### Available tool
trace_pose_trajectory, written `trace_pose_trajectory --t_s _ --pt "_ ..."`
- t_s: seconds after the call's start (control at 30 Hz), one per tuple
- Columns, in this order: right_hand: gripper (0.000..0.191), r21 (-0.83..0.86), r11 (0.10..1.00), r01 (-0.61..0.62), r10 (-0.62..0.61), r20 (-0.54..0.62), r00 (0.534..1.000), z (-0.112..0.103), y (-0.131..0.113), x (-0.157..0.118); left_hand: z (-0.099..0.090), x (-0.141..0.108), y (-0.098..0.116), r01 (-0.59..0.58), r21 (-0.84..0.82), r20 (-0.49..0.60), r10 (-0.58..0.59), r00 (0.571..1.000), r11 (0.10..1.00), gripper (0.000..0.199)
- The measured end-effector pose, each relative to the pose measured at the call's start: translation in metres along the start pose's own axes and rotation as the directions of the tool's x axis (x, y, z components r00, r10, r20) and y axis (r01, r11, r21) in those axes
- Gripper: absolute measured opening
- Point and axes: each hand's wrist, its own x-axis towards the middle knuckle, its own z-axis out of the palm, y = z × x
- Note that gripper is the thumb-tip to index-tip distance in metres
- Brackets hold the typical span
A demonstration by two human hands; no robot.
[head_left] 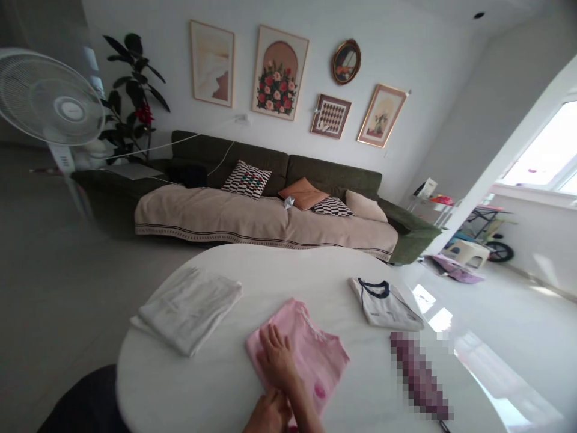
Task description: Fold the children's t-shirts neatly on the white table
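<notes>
The right grip is open, palm down on the pink shirt; the left curls by the right wrist, its hold unclear. The shirt lies on the counter between white cloth and jersey.

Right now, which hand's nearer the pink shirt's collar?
Right. The right hand lies on the shirt, left of the collar; the left hand is farther, by the right wrist.
</notes>
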Motion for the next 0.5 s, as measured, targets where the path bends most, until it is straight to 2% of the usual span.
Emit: trace_pose_trajectory --t_s 0.07,0.1,0.13,0.2,0.27,0.3,0.33,0.4,0.5 --pt "0.045 0.063 0.998 0.027 -0.022 -0.083 0.996 -0.002 0.006 -0.017 -0.041 0.010 -0.004 -0.060 -0.136 -0.020 0.058 0.998 0.989 0.029" --pt "0.045 0.073 0.997 -0.022 0.034 -0.162 0.986 -0.005 0.012 -0.027 -0.058 0.017 -0.010 -0.033 -0.147 -0.046 0.026 0.999 0.989 0.034" --pt "0.047 0.075 0.991 -0.110 0.126 -0.258 0.958 -0.006 0.020 -0.037 -0.071 0.025 -0.018 -0.007 -0.129 -0.070 -0.002 0.998 0.992 0.037" --pt "0.055 0.074 0.948 -0.308 0.310 -0.416 0.855 0.001 0.033 -0.057 -0.081 0.043 -0.038 0.012 -0.043 -0.098 -0.017 0.995 0.999 0.039" --pt "0.064 0.061 0.884 -0.463 0.439 -0.449 0.779 0.019 0.041 -0.072 -0.069 0.055 -0.058 0.002 0.046 -0.088 0.002 0.996 0.999 0.045" --pt "0.068 0.046 0.863 -0.504 0.471 -0.435 0.767 0.030 0.044 -0.077 -0.058 0.057 -0.065 0.004 0.079 -0.074 0.002 0.997 0.997 0.047" --pt "0.070 0.028 0.857 -0.515 0.479 -0.411 0.775 0.040 0.047 -0.081 -0.047 0.056 -0.071 0.015 0.105 -0.063 -0.009 0.998 0.994 0.048" --pt "0.070 0.003 0.883 -0.470 0.440 -0.360 0.823 0.052 0.053 -0.087 -0.026 0.045 -0.074 0.068 0.143 -0.057 -0.060 0.997 0.987 0.049" --pt "0.063 -0.008 0.944 -0.329 0.318 -0.242 0.917 0.038 0.069 -0.093 -0.013 0.023 -0.068 0.153 0.169 -0.052 -0.146 0.988 0.974 0.056"
